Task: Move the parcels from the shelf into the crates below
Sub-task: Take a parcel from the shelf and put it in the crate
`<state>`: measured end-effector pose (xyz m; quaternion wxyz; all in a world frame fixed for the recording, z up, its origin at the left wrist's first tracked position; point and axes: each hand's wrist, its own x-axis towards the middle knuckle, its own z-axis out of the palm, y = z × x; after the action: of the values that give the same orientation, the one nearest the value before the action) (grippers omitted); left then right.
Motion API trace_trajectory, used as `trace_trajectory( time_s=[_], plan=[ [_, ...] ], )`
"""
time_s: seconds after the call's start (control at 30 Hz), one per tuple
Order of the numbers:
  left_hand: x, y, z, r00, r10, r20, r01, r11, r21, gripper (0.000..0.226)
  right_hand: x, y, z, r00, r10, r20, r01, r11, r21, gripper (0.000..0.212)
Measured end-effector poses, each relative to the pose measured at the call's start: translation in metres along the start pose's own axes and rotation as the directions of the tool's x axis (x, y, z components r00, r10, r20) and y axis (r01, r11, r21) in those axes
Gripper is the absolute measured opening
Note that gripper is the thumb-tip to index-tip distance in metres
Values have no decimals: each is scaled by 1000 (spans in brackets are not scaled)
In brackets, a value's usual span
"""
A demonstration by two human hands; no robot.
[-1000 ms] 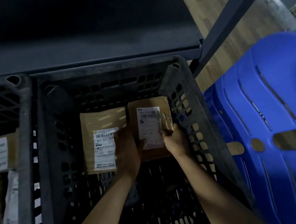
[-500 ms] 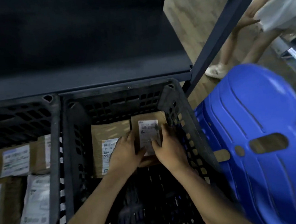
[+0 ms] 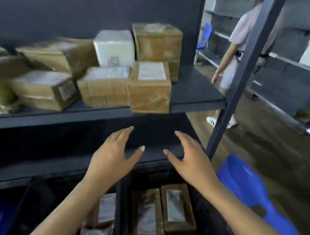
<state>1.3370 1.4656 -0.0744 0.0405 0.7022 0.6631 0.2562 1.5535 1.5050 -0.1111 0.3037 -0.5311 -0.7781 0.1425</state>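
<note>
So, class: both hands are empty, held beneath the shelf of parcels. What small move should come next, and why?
Probably reach up to the brown carton overhanging the shelf edge and grip its sides. The left hand and right hand are open, empty, just below it, and it is the nearest parcel.

Piled on the shelf [image 3: 194,87]: brown taped parcels [image 3: 105,86] beside a white parcel [image 3: 114,47]. Flat in the black crate [image 3: 207,218] below: two labelled parcels [image 3: 175,210].

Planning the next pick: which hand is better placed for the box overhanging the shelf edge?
Probably left, slightly. The left hand is open and higher, its fingertips just under the overhanging box; the right hand, also open, sits lower, below its right corner.
</note>
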Motion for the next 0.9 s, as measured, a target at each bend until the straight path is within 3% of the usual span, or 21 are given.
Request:
trace_trajectory(
  time_s=[0.13,0.3,0.57,0.9],
  plan=[
    [10,-4,-68,992,7,-123,-1,999,43,73,27,-55,-29,995,-39,-94,40,999,13,72],
    [20,-32,-132,989,23,-149,-14,998,64,75,58,-117,-41,987,-73,-144,71,997,-20,70],
    [44,-105,-204,986,50,-160,-31,992,119,79,110,-195,-20,981,-5,-193,-5,999,-53,75],
    [87,-105,-179,987,134,-84,-130,990,55,81,127,-159,-32,968,129,-217,-169,970,-177,85]
  ],
)
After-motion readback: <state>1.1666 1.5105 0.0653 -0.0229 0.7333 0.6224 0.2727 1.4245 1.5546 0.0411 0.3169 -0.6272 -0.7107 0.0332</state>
